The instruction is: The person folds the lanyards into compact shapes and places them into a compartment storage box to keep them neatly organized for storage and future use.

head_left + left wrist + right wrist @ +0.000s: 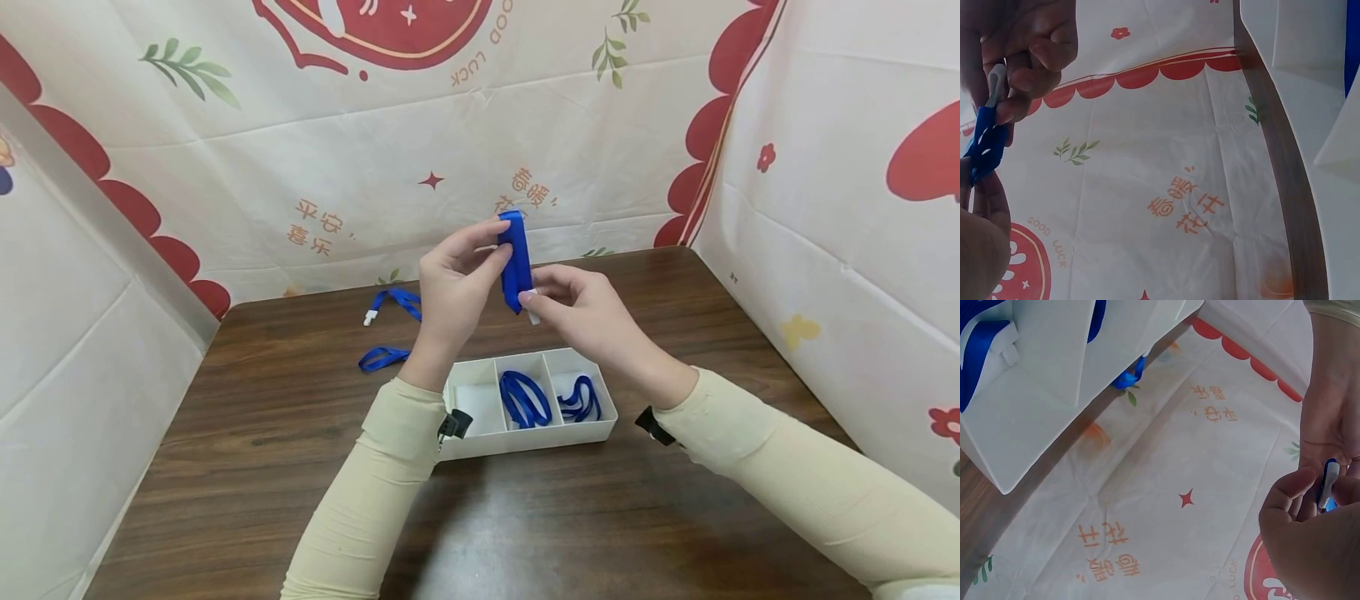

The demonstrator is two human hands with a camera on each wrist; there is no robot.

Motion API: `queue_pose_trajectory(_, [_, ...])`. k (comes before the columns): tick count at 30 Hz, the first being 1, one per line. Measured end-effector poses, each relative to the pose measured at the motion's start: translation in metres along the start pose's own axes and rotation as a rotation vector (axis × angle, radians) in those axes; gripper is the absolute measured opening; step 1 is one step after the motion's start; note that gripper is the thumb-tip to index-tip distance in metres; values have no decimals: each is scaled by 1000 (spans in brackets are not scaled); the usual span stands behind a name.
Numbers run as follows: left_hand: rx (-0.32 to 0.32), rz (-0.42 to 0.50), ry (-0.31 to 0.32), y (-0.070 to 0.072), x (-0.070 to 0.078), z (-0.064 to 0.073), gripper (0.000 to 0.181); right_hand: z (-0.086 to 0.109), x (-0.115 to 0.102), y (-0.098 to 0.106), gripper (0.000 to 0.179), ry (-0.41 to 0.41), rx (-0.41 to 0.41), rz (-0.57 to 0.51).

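A folded blue lanyard [516,262] is held up above the table between both hands. My left hand [459,271] pinches its upper part between thumb and fingers. Lower down, my right hand [585,308] pinches the white clip [533,308] at the lanyard's bottom end. In the left wrist view the white clip [996,81] sticks up among the right hand's fingers, with the blue band [986,140] below it. The right wrist view shows the clip [1331,478] end-on between the hands, partly hidden by the fingers.
Below the hands stands a white divided box [525,442]. Its middle compartment holds a coiled blue lanyard [525,400], its right one another lanyard [580,400]. Left of the box, a lanyard with a white clip [371,317] and a blue loop [382,358] lie on the wooden table [262,433].
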State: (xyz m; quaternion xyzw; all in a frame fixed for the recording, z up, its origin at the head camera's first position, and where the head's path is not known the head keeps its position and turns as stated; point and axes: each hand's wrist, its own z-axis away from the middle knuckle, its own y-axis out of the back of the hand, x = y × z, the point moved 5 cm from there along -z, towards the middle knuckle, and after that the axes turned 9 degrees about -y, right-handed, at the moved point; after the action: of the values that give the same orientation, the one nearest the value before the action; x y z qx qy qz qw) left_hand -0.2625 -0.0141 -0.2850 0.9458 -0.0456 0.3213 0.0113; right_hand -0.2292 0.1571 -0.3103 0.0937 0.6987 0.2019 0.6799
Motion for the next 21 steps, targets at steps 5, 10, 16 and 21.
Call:
queue_pose_trajectory(5, [17, 6, -7, 2, 1, -2, 23, 4, -1, 3, 32, 19, 48, 28])
queue_pose_trajectory(10, [27, 2, -8, 3, 2, -2, 22, 7, -3, 3, 27, 60, 83, 37])
queue_pose_trajectory(16, [37, 31, 0, -1, 2, -1, 20, 6, -5, -2, 25, 105, 38, 56])
queue_pose_trajectory(21, [58, 62, 18, -2, 3, -1, 22, 3, -7, -3, 31, 34, -16, 10])
